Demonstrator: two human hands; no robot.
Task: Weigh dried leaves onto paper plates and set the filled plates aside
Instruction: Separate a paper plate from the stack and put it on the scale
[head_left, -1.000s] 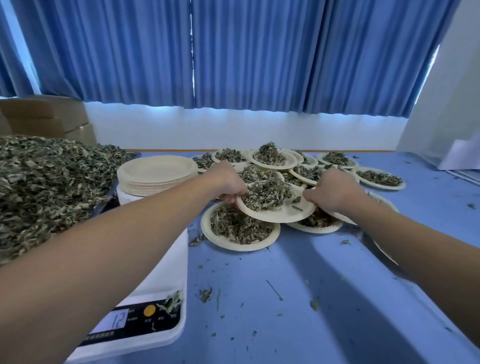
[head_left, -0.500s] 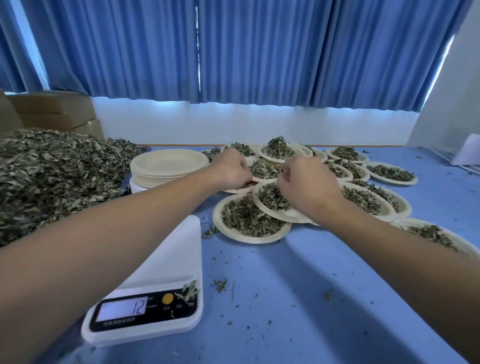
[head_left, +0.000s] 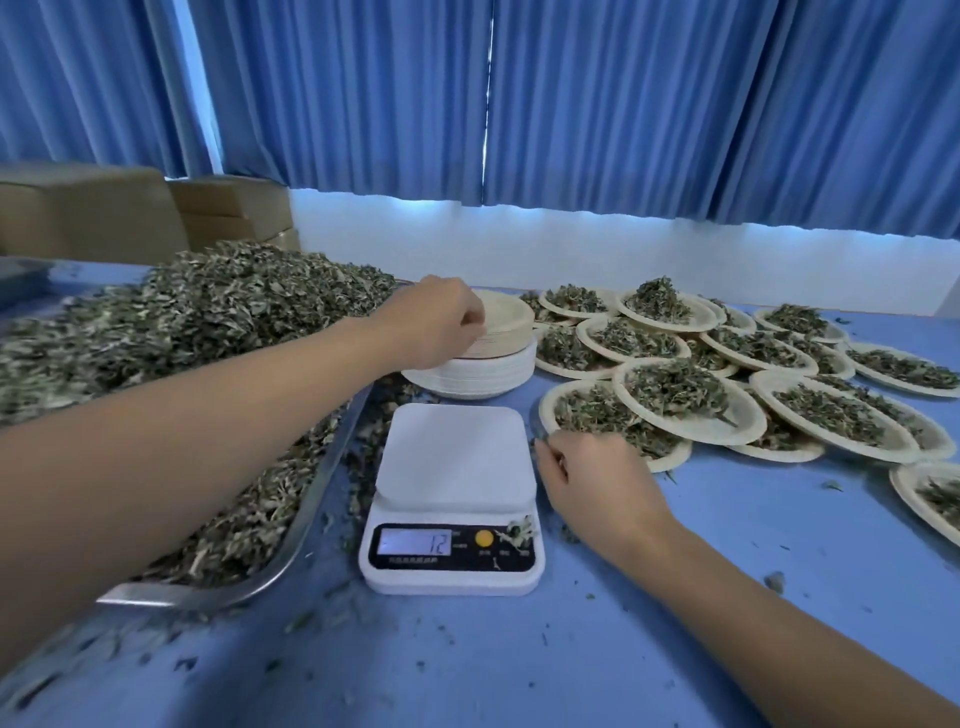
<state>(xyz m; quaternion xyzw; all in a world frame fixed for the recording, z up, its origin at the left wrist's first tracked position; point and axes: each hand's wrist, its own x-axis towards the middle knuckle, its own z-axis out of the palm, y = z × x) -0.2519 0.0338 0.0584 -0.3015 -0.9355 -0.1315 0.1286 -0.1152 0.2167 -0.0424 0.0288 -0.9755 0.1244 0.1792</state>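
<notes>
Your left hand (head_left: 439, 325) reaches forward over a stack of empty paper plates (head_left: 483, 371). Its fingers (head_left: 475, 317) are bent down over the near rim of the top plate (head_left: 511, 314) and hold it at the edge. Left of those fingers, dried leaves (head_left: 208, 322) are heaped high in a metal tray (head_left: 291, 540), with your forearm crossing above them.

Your right hand (head_left: 597, 483) rests on the blue table (head_left: 519, 665) with its fingers tucked under. The tips are hidden, so it cannot be told whether they hold anything. Just left of its knuckles sits a white scale (head_left: 452, 467); its platform is bare and its display (head_left: 415, 543) reads 12. A few leaf scraps lie on the scale's front panel.

Just beyond the right hand's fingers is the nearest filled plate (head_left: 672, 460). Further right of them, many more filled plates (head_left: 893, 449) overlap one another across the table, each with a mound of leaves. Loose crumbs dot the table around both hands.
</notes>
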